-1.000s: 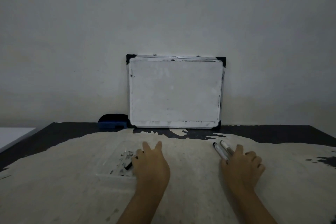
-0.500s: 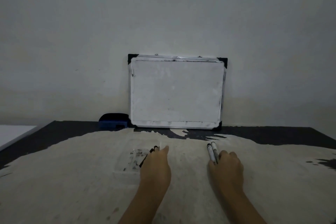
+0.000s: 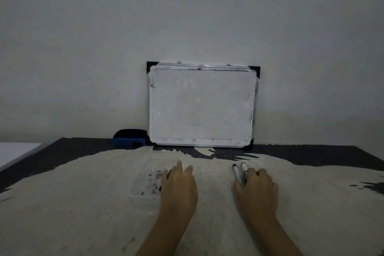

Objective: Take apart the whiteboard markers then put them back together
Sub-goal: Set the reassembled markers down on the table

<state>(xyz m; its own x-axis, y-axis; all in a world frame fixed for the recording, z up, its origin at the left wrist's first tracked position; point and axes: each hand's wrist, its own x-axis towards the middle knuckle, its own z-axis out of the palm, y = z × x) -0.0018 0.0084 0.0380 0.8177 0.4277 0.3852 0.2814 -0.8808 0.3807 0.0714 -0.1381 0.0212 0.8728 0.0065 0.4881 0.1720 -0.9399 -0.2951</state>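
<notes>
Two markers [image 3: 240,171] lie side by side on the table [image 3: 83,193], in front of the whiteboard [image 3: 202,105]. They are long and thin, gray-white with dark caps, and point away toward the whiteboard. The right hand [image 3: 256,188] lies over their near ends with fingers curled on them. The left hand [image 3: 179,186] rests flat on a clear tray [image 3: 145,185], fingers apart.

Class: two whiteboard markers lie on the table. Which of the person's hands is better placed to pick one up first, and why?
Right. The right hand already rests on the two whiteboard markers; the left hand lies over the clear plastic tray, away from them.
</notes>
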